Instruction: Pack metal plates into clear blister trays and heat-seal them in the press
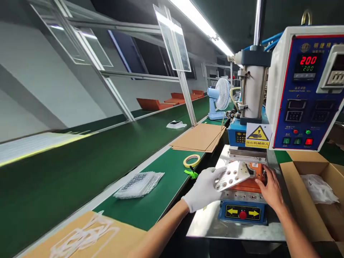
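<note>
My left hand (205,188), in a white glove, is closed on the left end of a white plate with round holes (233,175). The plate is tilted above the orange-brown fixture (248,186) of a heat press (254,96). Bare, my right hand (271,188) rests its fingertips at the fixture's right side, with thumb and fingers apart. Below the fixture, the press front carries a red button (242,215) between two yellow arrows. Directly above hangs the metal press head (247,156). What lies under the plate is hidden.
A control box (309,89) reading 200 stands at upper right. At right is an open cardboard box (301,193) with clear plastic inside. On the left bench lie stacked clear bags (139,184), yellow tape (191,161), cardboard sheets (199,138) and white strips (83,238). A fan (219,98) stands behind.
</note>
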The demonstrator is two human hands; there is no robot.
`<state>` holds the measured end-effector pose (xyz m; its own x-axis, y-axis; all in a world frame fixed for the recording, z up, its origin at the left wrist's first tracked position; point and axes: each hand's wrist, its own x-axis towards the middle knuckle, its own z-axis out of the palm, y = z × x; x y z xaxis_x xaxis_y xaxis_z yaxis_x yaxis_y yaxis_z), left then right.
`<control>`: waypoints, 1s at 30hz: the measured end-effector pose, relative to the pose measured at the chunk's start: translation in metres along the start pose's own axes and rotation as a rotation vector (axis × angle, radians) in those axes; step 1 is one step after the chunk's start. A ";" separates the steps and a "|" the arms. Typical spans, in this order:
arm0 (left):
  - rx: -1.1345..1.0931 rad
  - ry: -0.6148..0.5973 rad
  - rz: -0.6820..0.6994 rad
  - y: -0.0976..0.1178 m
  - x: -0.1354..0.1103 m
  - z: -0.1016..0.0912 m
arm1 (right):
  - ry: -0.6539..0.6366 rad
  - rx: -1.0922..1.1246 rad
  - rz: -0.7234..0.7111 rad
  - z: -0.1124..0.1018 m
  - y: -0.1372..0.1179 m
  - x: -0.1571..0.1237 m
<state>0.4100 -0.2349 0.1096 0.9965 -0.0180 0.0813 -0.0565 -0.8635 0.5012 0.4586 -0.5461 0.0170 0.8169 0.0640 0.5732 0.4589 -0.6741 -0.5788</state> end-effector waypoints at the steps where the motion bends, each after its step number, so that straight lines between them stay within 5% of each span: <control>1: -0.012 0.039 -0.015 -0.013 -0.014 0.002 | -0.036 -0.029 -0.075 0.001 -0.006 0.006; 7: -0.043 0.199 -0.429 -0.071 -0.077 0.028 | -0.251 -0.288 -0.198 0.021 -0.014 0.042; 13: 0.077 0.115 -0.741 -0.076 -0.092 0.073 | -0.208 -0.173 -0.238 0.019 -0.019 0.054; 23: 0.021 0.190 -0.550 -0.053 -0.069 0.119 | -0.212 0.100 -0.206 -0.025 -0.093 -0.040; 30: -0.074 0.218 -0.298 -0.053 -0.095 0.112 | -0.316 0.129 -0.159 -0.009 -0.103 -0.065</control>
<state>0.3250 -0.2437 -0.0217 0.9341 0.3429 0.0997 0.2219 -0.7760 0.5905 0.3549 -0.4873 0.0442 0.7899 0.3985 0.4661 0.6128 -0.5403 -0.5767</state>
